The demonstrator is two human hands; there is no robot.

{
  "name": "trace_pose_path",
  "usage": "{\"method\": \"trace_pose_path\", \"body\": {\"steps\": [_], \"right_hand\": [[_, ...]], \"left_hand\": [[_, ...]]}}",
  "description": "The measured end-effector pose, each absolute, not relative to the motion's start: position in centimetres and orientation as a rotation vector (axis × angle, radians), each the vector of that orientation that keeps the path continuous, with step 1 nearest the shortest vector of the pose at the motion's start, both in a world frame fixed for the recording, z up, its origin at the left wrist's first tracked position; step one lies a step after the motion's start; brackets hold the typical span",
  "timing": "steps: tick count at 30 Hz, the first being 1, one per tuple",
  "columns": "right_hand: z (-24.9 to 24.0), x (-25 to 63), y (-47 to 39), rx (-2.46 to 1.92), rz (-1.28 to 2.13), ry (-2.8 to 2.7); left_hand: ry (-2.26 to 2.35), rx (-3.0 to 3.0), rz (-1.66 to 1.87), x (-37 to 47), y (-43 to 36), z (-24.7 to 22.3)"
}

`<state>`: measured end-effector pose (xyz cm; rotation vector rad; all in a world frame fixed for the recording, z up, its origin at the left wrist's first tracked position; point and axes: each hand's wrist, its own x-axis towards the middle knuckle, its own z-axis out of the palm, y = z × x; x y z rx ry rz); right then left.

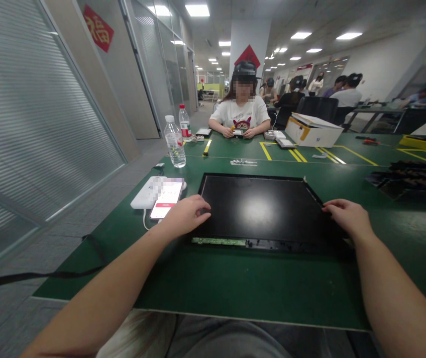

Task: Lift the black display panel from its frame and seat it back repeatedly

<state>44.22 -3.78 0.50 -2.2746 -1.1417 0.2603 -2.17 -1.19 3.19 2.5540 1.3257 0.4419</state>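
Screen flat, strip bare, rim on

Our screen (256, 211) lies face-up on the near part of the table (258, 286), a glossy black rectangle. We'd guess we're partway: the green strip (218, 242) is bare along the near edge, while a thin dark rim (254, 175) lines the far side. Our left hand (190, 216) is loosely curled, thumb apart, by the left edge; our right hand (347, 219) has fingertips bunched at the right edge, can't tell if gripping. Further out: glassy phone (166, 200), clear plastic bottle (176, 148).
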Motion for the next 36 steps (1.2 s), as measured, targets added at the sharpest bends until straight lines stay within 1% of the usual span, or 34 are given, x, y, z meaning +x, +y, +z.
{"method": "trace_pose_path", "body": {"steps": [2,4,9,17,23,30,33,36], "right_hand": [[0.5,44.2,-3.8,-2.261,0.275,-1.128],[0.6,44.2,-3.9,-2.241,0.298,-1.11],[0.4,44.6,-4.0,-2.221,0.292,-1.042],[0.3,44.6,-3.8,-2.308,0.223,-1.059],[-1.0,45.7,-2.8,-2.426,0.297,-1.232],[-1.5,46.1,-2.5,-2.41,0.308,-1.269],[-1.7,46.2,-2.6,-2.389,0.302,-1.25],[-1.7,46.3,-2.5,-2.399,0.284,-1.244]], "left_hand": [[1.502,2.524,0.497,-2.3,-0.9,2.6],[1.581,2.512,0.487,-2.3,-0.6,2.1],[1.748,2.538,0.276,-1.6,-0.6,1.1],[1.849,2.485,0.147,-1.6,-0.1,0.9],[1.791,2.441,0.284,-2.0,0.6,1.0],[1.76,2.379,0.417,-1.9,0.6,0.9],[1.684,2.318,0.567,-2.0,0.6,1.3],[1.577,2.113,0.81,-2.2,0.5,1.8]]}}
